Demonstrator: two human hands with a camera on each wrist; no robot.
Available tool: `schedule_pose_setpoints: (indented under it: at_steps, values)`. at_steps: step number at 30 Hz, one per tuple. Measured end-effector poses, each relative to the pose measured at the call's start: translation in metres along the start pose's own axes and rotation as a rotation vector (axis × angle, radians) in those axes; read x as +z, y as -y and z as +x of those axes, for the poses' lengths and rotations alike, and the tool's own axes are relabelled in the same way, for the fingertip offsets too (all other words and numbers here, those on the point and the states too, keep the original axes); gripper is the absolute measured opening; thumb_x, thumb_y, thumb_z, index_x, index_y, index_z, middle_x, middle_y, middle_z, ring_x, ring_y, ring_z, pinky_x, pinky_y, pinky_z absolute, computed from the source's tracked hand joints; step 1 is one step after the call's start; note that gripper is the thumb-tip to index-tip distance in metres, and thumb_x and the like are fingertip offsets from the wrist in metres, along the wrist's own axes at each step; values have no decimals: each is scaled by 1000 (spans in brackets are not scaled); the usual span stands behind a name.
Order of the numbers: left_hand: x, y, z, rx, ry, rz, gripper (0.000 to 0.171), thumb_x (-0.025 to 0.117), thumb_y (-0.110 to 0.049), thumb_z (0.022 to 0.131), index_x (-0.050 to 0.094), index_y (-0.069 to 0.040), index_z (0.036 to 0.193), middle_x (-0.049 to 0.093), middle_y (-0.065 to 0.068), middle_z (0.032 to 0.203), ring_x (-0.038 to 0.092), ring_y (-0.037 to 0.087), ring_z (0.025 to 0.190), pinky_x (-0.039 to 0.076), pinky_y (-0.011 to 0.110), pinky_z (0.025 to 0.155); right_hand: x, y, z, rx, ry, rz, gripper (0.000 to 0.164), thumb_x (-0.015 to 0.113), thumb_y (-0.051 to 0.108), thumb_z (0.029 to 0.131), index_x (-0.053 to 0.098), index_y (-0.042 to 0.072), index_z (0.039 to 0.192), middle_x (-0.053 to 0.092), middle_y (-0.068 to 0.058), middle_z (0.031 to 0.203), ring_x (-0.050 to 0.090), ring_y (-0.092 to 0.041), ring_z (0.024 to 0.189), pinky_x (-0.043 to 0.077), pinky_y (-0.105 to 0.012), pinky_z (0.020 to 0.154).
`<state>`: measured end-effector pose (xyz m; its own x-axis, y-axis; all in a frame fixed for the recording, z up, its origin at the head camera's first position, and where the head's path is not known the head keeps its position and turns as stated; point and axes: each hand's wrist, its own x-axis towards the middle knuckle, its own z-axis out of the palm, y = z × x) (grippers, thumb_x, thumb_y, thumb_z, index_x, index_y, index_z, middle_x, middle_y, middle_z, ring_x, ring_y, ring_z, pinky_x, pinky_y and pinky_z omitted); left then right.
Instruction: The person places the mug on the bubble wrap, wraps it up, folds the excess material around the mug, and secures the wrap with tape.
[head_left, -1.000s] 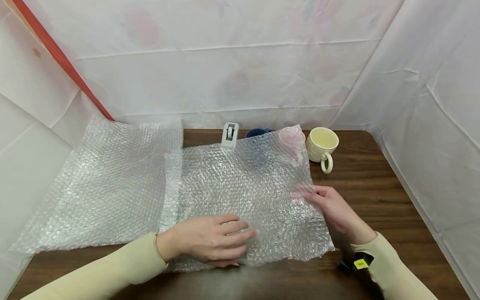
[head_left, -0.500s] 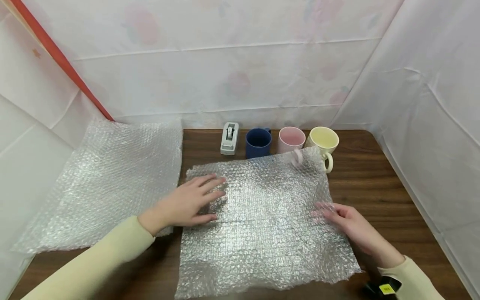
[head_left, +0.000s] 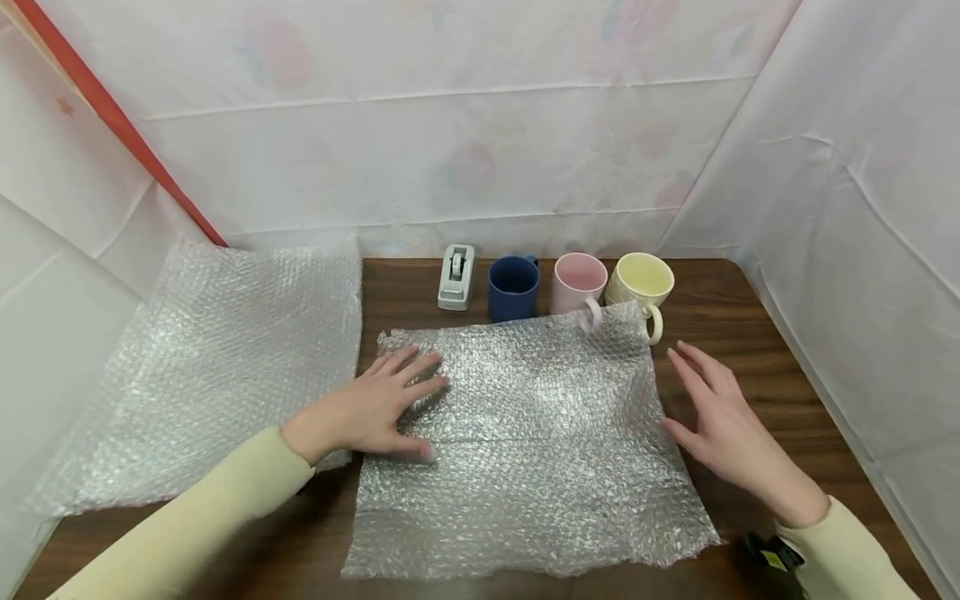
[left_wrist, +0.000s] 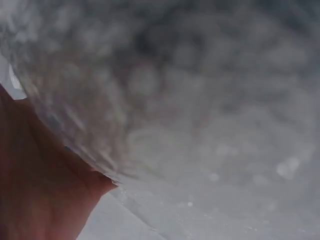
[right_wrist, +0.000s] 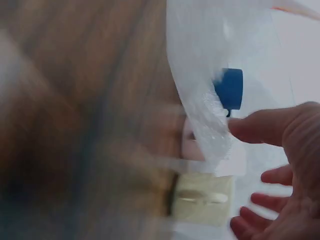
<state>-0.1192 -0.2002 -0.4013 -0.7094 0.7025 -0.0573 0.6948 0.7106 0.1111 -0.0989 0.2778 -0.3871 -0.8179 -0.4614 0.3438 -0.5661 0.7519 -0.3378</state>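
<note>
A sheet of bubble wrap (head_left: 525,442) lies spread on the table in front of me, its far edge reaching up to the mugs. My left hand (head_left: 371,408) rests on its left side with fingers spread. Just off the sheet's right edge, my right hand (head_left: 723,425) hovers with loose, parted fingers and holds nothing. In the right wrist view the right hand (right_wrist: 280,170) shows its thumb beside the wrap's edge (right_wrist: 200,110). Blurred bubble wrap (left_wrist: 190,125) fills most of the left wrist view.
Along the back stand a white tape dispenser (head_left: 456,279), a blue mug (head_left: 513,292), a pink mug (head_left: 573,292) and a cream-yellow mug (head_left: 633,283). Another bubble wrap piece (head_left: 240,367) covers the left of the wooden table (head_left: 750,333). Cloth-covered walls (head_left: 480,125) rise behind and on both sides.
The bubble wrap sheet has come toward me and flattened, uncovering the tape dispenser and most of the mugs. My left hand has moved up and left; my right hand has released the sheet's edge.
</note>
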Motion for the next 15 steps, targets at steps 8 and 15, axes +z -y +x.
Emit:
schedule_pose_setpoints:
  at_steps: [8,15]
  values:
    - [1,3,1,-3,118,-51,122,58,-91,63,31,-18,157,10,14,165,4,44,149,15,66,113,17,10,23,-246,198,-47,103,90,20,70,32,-3,152,26,-23,158,26,-43,142,28,-41,115]
    - [2,8,2,31,149,-98,132,65,-89,53,28,-18,158,8,14,165,0,44,149,13,67,113,29,3,27,-58,446,-19,115,84,51,75,20,7,159,6,-21,164,20,-47,143,45,-55,99]
